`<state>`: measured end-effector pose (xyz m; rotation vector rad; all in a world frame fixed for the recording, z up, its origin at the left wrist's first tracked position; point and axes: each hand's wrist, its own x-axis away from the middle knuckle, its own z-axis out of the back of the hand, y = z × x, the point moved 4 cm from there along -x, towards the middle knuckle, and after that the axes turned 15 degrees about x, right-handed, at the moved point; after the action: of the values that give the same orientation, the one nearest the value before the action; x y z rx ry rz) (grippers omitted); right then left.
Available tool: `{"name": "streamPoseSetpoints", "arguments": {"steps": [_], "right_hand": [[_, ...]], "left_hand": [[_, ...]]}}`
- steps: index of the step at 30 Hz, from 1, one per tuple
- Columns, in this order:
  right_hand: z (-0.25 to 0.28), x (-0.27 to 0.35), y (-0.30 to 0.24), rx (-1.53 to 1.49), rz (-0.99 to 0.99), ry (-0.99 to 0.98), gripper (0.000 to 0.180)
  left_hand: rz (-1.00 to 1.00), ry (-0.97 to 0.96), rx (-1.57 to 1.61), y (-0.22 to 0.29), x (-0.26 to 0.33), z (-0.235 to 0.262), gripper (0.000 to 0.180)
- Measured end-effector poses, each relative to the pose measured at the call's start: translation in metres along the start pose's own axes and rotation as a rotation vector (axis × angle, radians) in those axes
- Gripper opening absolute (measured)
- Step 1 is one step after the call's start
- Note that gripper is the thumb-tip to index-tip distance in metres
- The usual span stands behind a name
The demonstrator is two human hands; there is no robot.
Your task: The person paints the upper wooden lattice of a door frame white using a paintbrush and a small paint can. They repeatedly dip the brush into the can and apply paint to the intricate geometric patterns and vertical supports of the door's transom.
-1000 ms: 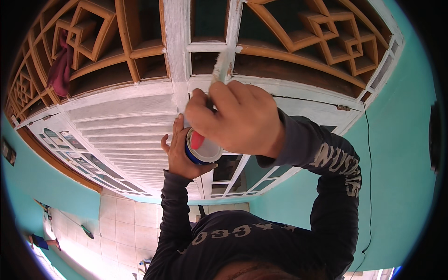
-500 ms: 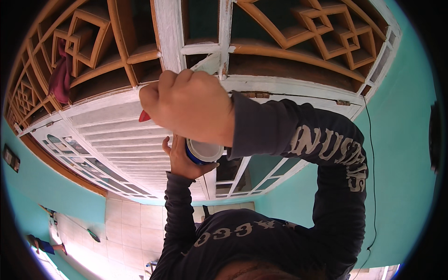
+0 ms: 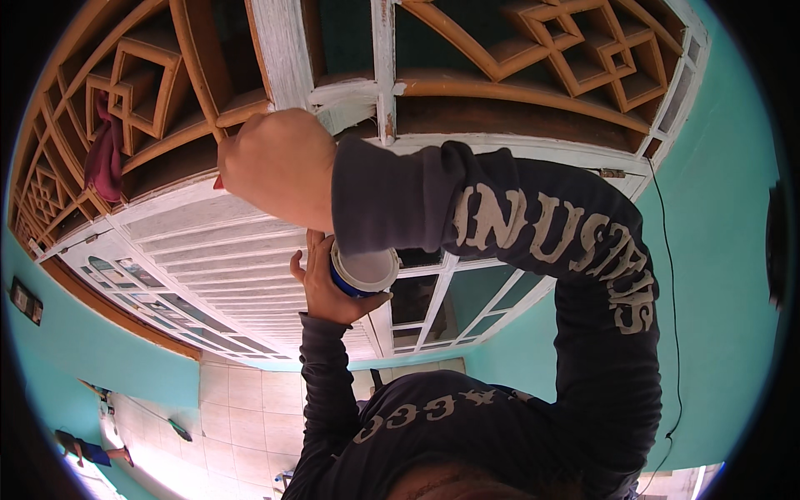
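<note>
My right hand point(image 3: 279, 162) is raised to the white wooden frame point(image 3: 287, 50) and closed around a tool with a red handle point(image 3: 219, 182). Only a small red end shows at the edge of the fist; the rest is hidden. Lower down, my left hand point(image 3: 329, 287) grips a round blue can point(image 3: 367, 271) from the side, its fingers wrapped about the wall. The can is open at the top, with a pale, whitish content inside. My right sleeve covers part of its rim.
Orange-brown wooden lattice point(image 3: 550, 42) flanks the frame, with a dark red cloth point(image 3: 106, 158) hanging at left. White slatted shutters point(image 3: 208, 242) lie below. A black cable point(image 3: 673, 333) runs down the turquoise wall at right. Another person point(image 3: 92, 450) is at the far lower left.
My right hand has moved left and slightly up along the frame, with the red-handled tool in it. My left hand keeps its hold on the can, and the view has shifted a little.
</note>
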<state>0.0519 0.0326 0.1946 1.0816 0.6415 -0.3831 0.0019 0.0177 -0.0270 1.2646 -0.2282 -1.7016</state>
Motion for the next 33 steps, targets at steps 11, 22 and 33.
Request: {"name": "streamPoseSetpoints", "arguments": {"steps": [11, 22, 33], "right_hand": [[0.008, -0.005, 0.003, 0.061, -0.011, -0.07, 0.026], [0.079, 0.204, 0.073, -1.108, -0.942, 0.055, 0.014], [0.036, 0.451, -0.044, -2.032, -1.751, -0.042, 0.01]], "left_hand": [[-0.039, 0.005, -0.038, 0.005, -0.001, 0.003, 0.122], [-0.005, -0.015, 0.124, 0.007, 0.008, -0.003, 0.121], [0.415, -0.046, 0.555, -0.015, 0.131, -0.057, 0.111]]}}
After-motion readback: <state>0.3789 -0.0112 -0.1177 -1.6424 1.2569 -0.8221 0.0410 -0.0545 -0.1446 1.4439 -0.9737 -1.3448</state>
